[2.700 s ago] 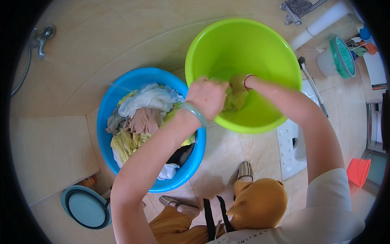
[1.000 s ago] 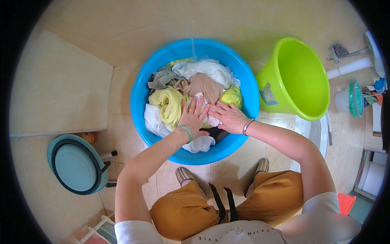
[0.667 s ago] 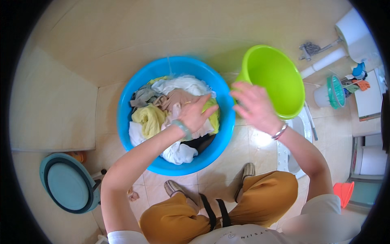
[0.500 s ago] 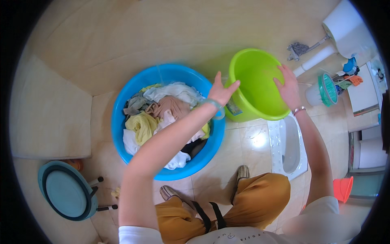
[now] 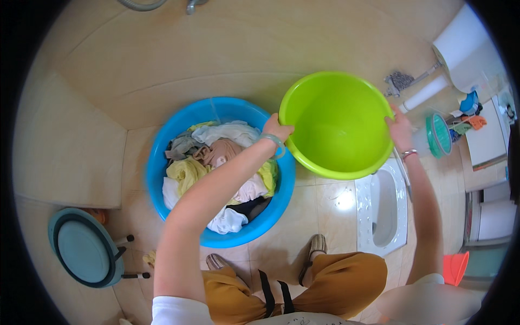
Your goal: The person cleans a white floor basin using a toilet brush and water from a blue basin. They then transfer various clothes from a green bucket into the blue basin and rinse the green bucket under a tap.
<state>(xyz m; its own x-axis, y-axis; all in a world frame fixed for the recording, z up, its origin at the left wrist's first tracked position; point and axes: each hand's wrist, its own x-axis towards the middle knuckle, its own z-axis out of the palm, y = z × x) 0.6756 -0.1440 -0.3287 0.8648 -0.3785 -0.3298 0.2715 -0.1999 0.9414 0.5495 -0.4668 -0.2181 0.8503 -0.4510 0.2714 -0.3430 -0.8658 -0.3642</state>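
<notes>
A round lime-green plastic basin is held between my two hands, its hollow inside turned up toward me with nothing visible in it. My left hand, below a pale bangle, grips the basin's left rim. Opposite it, my right hand is closed on the right rim. To the left, a wide blue tub stands on the tiled floor. Inside that tub lies a heap of clothes in white, yellow, grey, dusty pink and black. My left forearm crosses over the tub and hides part of the heap.
A white squat toilet is set in the floor at right. Beyond it stands a lined waste bin, with a red bucket nearer me. A grey-teal folding basin leans at the left wall. A metal tap juts from the far wall.
Both hands have closed on the green basin's rim. The basin has been lifted and tilted toward me, shifting slightly left, so more of its inside shows.
</notes>
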